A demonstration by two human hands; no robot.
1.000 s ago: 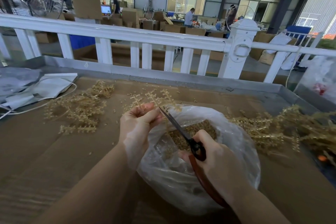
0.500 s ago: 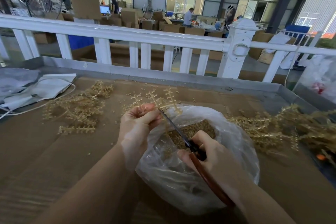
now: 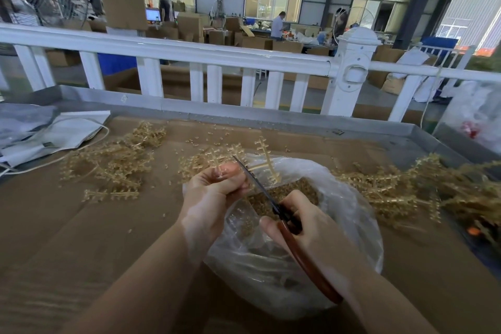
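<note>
My left hand (image 3: 214, 190) pinches a tan plastic sprue branch (image 3: 264, 160) that sticks up over a clear plastic bag (image 3: 349, 225). My right hand (image 3: 306, 228) grips scissors (image 3: 260, 187) with reddish-brown handles; the dark blades point up and left, right beside my left fingertips and the branch's stem. Inside the bag lies a heap of small tan cut pieces (image 3: 287, 192). The bag sits on a brown cardboard-lined table (image 3: 81, 238).
A pile of tan sprue branches (image 3: 113, 163) lies at the left and a bigger tangle (image 3: 423, 190) at the right. White and grey bags with a cord (image 3: 54, 135) sit far left. A white fence (image 3: 217, 57) runs behind the table's metal rim (image 3: 298, 119).
The sprue branch has turned in my left hand, its far end now higher and more to the right over the bag. The scissors stay at the stem.
</note>
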